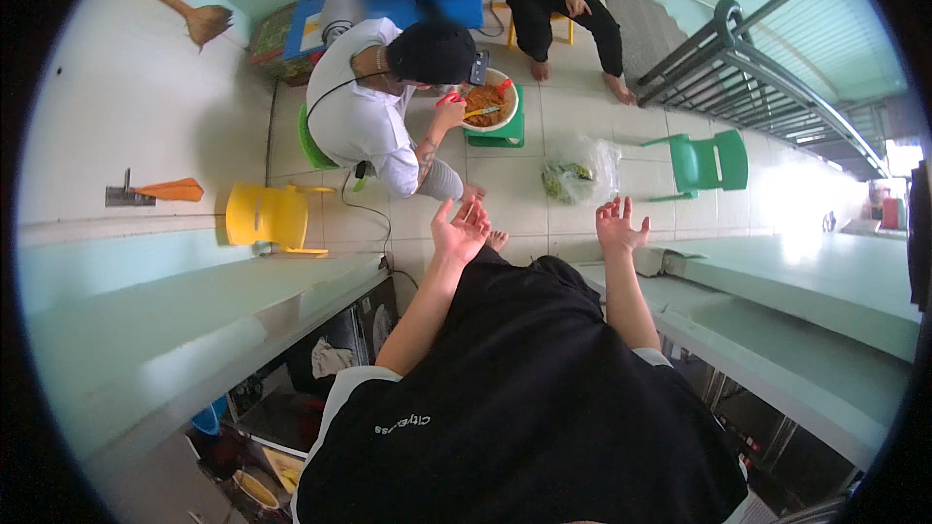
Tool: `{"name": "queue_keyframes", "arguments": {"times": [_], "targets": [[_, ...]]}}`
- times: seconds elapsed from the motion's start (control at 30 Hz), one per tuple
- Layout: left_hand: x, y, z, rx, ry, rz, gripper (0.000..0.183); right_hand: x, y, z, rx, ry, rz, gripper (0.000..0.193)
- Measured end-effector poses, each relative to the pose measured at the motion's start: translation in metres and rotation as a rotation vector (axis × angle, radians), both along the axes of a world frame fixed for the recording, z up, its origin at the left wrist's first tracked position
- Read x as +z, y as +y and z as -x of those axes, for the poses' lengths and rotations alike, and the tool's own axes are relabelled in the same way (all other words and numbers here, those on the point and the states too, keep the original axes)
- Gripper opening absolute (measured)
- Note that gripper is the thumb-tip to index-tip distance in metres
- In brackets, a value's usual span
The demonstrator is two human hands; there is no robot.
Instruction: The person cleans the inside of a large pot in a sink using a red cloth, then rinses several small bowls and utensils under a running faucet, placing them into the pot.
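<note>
Palm up and fingers apart, my left hand [461, 231] holds nothing; it is raised in front of me, near the seated co-worker's lower leg. My right hand [621, 226] is also open and bare, palm up, just on the near side of a clear plastic bag [594, 163] with green vegetables [566, 181] on the tiled floor. Beyond my left hand, the co-worker in a white shirt [354, 107] leans over a white basin [515, 109] of reddish-orange food on a green stool [498, 133]. That person's hands work at the basin with a yellow-handled tool and something red.
Counters [223, 330] run along my left and my right [777, 301]. A yellow chair [267, 216] stands at the left, a green chair [709, 163] at the right. A metal rack [767, 78] is behind it. Another person [544, 0] sits at the back holding a phone. A cable [374, 218] trails across the floor.
</note>
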State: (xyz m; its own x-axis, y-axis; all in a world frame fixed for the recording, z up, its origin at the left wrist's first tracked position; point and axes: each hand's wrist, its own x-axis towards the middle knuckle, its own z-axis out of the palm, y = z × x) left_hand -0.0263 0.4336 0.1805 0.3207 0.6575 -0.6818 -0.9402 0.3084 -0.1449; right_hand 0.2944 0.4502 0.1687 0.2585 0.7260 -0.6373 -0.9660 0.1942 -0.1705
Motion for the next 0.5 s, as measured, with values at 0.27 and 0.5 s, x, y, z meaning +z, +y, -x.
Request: {"name": "queue_keyframes", "arguments": {"times": [0.27,0.5], "targets": [[-0.008,-0.081,-0.008,0.205,0.048,0.024,0.033,-0.004,-0.02,-0.016,0.159,-0.001,0.032,0.055],[-0.011,-0.184,-0.061,0.328,0.087,0.018,0.037,-0.014,-0.073,-0.047,0.308,0.072,-0.003,0.054]]}}
